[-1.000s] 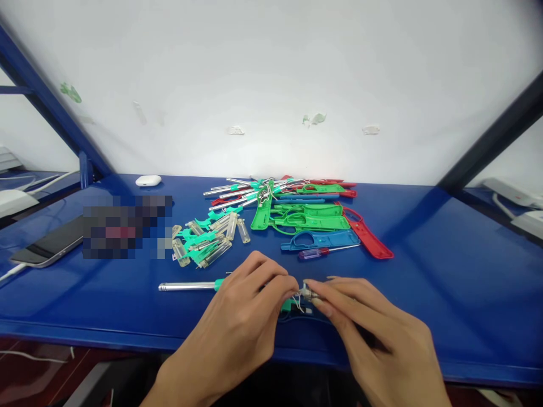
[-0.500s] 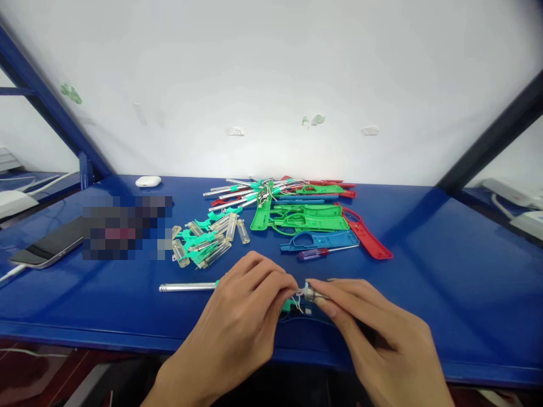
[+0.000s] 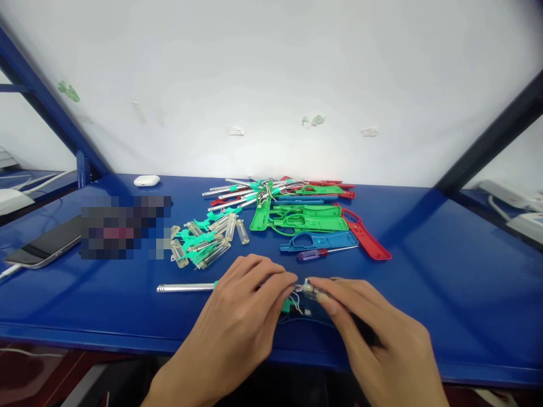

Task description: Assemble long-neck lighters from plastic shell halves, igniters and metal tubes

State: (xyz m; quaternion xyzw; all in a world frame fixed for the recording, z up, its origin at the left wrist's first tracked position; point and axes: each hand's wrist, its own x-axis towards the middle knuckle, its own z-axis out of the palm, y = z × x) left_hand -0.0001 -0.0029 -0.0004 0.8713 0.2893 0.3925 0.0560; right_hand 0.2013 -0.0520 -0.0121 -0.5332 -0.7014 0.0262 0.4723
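My right hand (image 3: 382,328) pinches a small clear lighter fuel tank (image 3: 311,289) between thumb and fingertips, its valve end pointing left. Facing it, my left hand (image 3: 241,311) is closed at the fingertips on a thin pale tube (image 3: 298,288) at that end. Below both hands lies an opened stick lighter: its metal barrel (image 3: 186,288) sticks out to the left of my left hand. A green inner part (image 3: 287,306), white wires (image 3: 298,302) and the edge of a blue handle shell (image 3: 305,319) show between the hands. My left hand covers the lighter's middle.
Loose fuel tanks with green parts (image 3: 203,240) lie left of centre. Behind are metal barrels (image 3: 233,203), green shells (image 3: 314,223), a blue shell (image 3: 318,240) and a red shell (image 3: 371,243). A purple-handled screwdriver (image 3: 314,255) lies in front. A phone (image 3: 46,243) and white case (image 3: 146,181) sit left.
My hands stay nearly in place. The fuel tank in my right hand has turned slightly, and its clear body shows more. The view has shifted a little.
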